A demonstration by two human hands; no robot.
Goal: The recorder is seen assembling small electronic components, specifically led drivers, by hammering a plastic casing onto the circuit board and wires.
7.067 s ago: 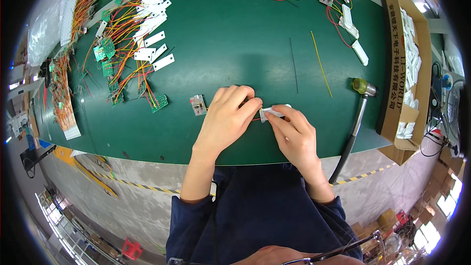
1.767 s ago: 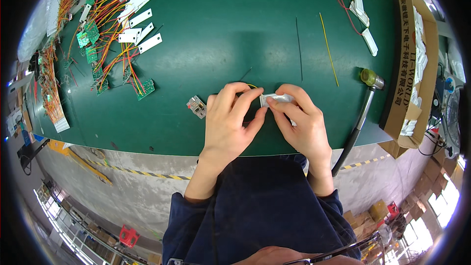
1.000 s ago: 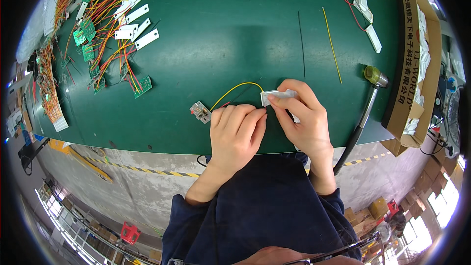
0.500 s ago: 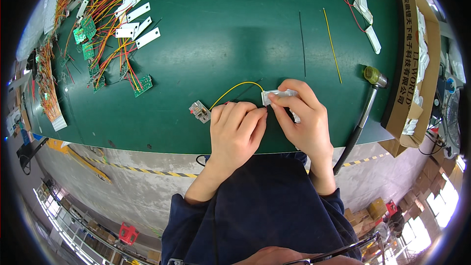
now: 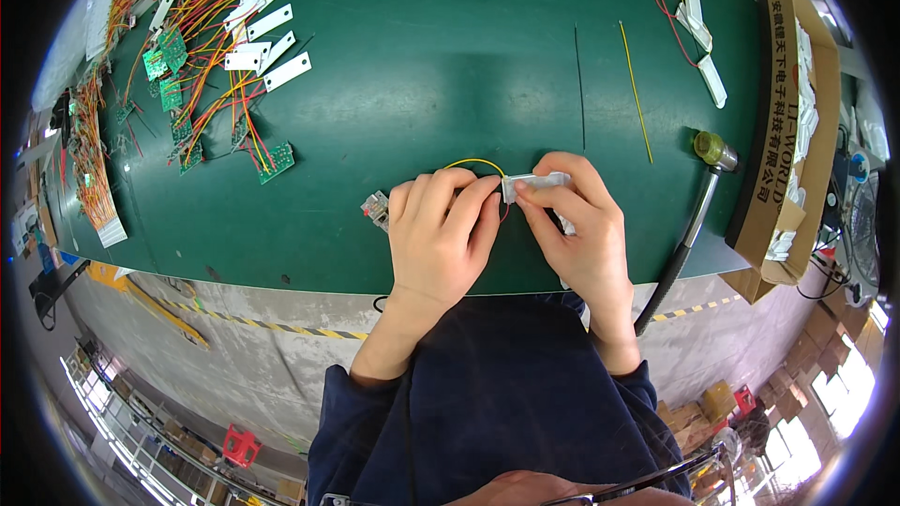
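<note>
My right hand (image 5: 583, 230) pinches a slim white plastic housing (image 5: 553, 180) between thumb and fingers, just above the green table. Beside the housing's left end, my left hand (image 5: 436, 230) is closed, its thumb and fingertips pressed together. Whatever they grip is too small or hidden to make out. A yellow wire (image 5: 480, 161) arcs over the left hand to that end of the housing. Below the fingertips curves a short piece of red wire (image 5: 507, 214). Next to my left fingers lies a small clear part with metal inside (image 5: 376, 210), partly covered by the hand.
A black wire (image 5: 580, 84) and a separate yellow wire (image 5: 636, 89) lie ahead. On the right are a hammer (image 5: 698, 201) and a cardboard box (image 5: 764, 131) of white parts. Wired green circuit boards (image 5: 276, 161) and white strips (image 5: 287, 72) cover the far left.
My left hand has shifted up and slightly left, its fingertips moving from below the housing's end to beside it. It now covers more of the clear part. The right hand stays nearly still.
</note>
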